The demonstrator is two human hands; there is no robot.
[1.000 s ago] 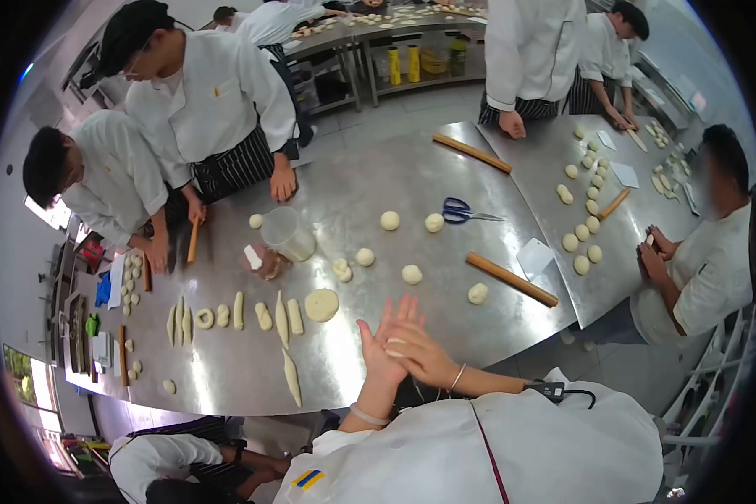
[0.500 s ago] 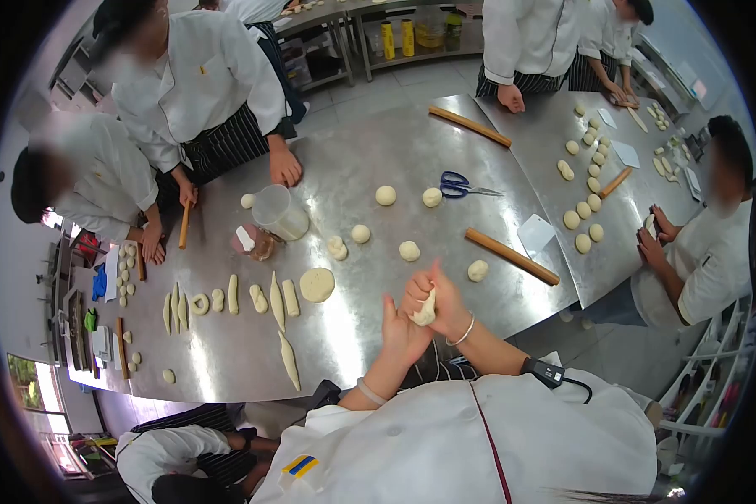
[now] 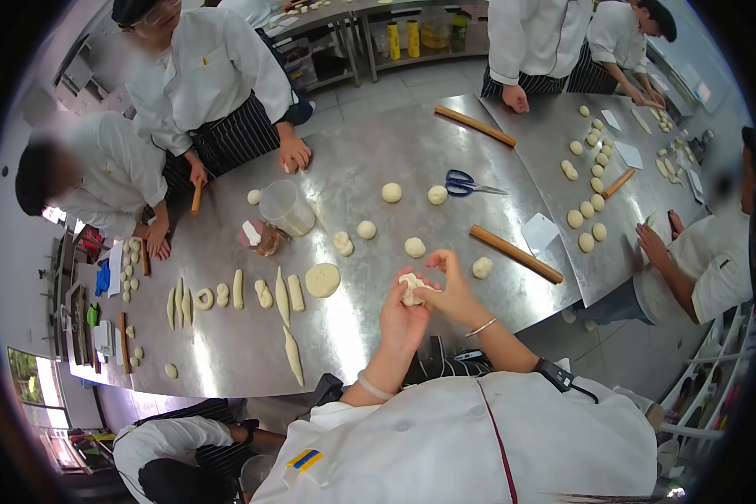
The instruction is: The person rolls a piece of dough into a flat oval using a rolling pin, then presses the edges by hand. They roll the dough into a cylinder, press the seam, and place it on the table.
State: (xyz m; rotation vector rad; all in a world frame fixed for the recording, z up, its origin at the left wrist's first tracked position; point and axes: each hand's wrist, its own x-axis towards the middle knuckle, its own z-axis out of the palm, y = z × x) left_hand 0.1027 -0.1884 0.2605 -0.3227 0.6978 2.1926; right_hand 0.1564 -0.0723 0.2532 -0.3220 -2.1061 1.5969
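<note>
We note the dough [image 3: 411, 290], no clear long axis, cupped in our left hand [image 3: 404, 322] above the bench [image 3: 357, 160], our part-open right hand [image 3: 455, 293] rightward, thumb against it.

Wears a white jacket [image 3: 433, 449] with round white buttons [image 3: 404, 426]. Bears a small badge [image 3: 305, 460] on the left, striped yellow and blue. Shows a thin dark-red cord [image 3: 497, 437] running down the front, right of centre. Shows a dark apron [image 3: 455, 369] with pale stripes beyond the jacket's far edge. Wears a pale band [image 3: 375, 386] at the wrist of the bare left hand [image 3: 405, 323]. Wears a thin silvery bangle [image 3: 481, 327] behind the bare right hand [image 3: 455, 294]. Carries a black box [image 3: 554, 375] by the right cuff, trailing a black cable [image 3: 592, 390].
</note>
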